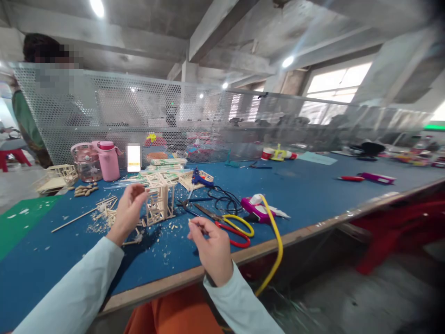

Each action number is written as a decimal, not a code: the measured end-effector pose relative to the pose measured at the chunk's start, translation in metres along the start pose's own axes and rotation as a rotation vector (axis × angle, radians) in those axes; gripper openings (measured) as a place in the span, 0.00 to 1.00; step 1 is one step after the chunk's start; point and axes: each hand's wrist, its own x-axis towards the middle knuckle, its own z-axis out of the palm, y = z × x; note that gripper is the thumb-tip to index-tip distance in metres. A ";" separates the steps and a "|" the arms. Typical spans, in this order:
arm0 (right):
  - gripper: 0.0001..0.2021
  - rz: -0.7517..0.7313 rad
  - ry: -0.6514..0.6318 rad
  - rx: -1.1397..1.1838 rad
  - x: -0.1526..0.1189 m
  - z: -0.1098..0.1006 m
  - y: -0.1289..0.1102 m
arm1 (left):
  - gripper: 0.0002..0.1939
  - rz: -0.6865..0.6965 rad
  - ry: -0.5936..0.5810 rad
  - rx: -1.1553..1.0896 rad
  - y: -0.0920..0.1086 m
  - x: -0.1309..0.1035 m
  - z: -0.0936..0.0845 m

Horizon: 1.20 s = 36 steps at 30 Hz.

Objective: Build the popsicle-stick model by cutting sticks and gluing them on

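A small wooden stick frame [158, 206] stands upright on the blue table. At its upper left side is my left hand [129, 211], fingers curled together around the frame's edge, partly hiding their contact with it. My right hand [211, 246] is raised over the table's front edge, to the right of the frame, with thumb and forefinger pinched on a tiny pale piece too small to name. Between the frame and the magenta tool lie scissors [239, 227] with red and yellow handles. Loose sticks and scraps [104, 213] lie left of the frame.
A blue glue gun [201, 178] with black cable lies behind the frame. A magenta tool [259, 209] and yellow cord [276, 241] are at the right. Pink bottle [110, 162], lit phone [134, 157] and perforated divider [139, 102] stand behind. A person [26, 111] is beyond it.
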 end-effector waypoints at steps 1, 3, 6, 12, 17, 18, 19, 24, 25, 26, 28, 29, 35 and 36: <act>0.09 0.007 -0.013 -0.015 -0.005 -0.004 0.002 | 0.11 0.068 0.171 0.046 0.003 -0.002 -0.001; 0.09 -0.009 -0.034 -0.069 -0.014 -0.010 0.006 | 0.07 0.258 0.403 0.169 0.010 -0.011 0.000; 0.08 -0.128 -0.002 -0.229 -0.021 -0.011 0.007 | 0.13 0.478 -0.013 0.268 0.018 -0.035 0.011; 0.10 -0.381 0.009 -0.492 -0.019 -0.004 0.007 | 0.21 0.093 -0.712 0.294 0.016 -0.064 0.041; 0.12 -0.442 -0.040 -0.537 -0.012 0.002 0.011 | 0.20 0.046 -0.795 0.237 0.013 -0.058 0.038; 0.12 -0.442 -0.064 -0.526 -0.010 0.002 0.012 | 0.20 0.027 -0.798 0.235 0.012 -0.057 0.037; 0.12 -0.438 -0.093 -0.508 -0.008 0.001 0.012 | 0.20 0.001 -0.801 0.222 0.012 -0.057 0.037; 0.15 -0.191 -0.063 -0.637 0.010 -0.035 0.028 | 0.20 -0.145 -0.776 0.074 0.012 -0.058 0.039; 0.17 -0.099 -0.042 -0.763 0.014 -0.046 0.034 | 0.20 -0.161 -0.768 0.055 0.012 -0.058 0.039; 0.16 -0.028 -0.071 -0.888 0.018 -0.058 0.039 | 0.20 -0.167 -0.765 0.045 0.013 -0.058 0.039; 0.15 0.035 -0.221 -1.026 0.025 -0.078 0.046 | 0.20 -0.159 -0.764 0.042 0.014 -0.058 0.040; 0.16 0.040 -0.277 -1.064 0.028 -0.085 0.048 | 0.20 -0.151 -0.762 0.043 0.015 -0.058 0.042; 0.20 0.111 -0.486 -1.140 0.048 -0.100 0.045 | 0.19 -0.103 -0.673 -0.017 0.021 -0.045 0.066; 0.19 0.119 -0.526 -1.095 0.051 -0.101 0.045 | 0.19 -0.111 -0.648 -0.043 0.022 -0.043 0.071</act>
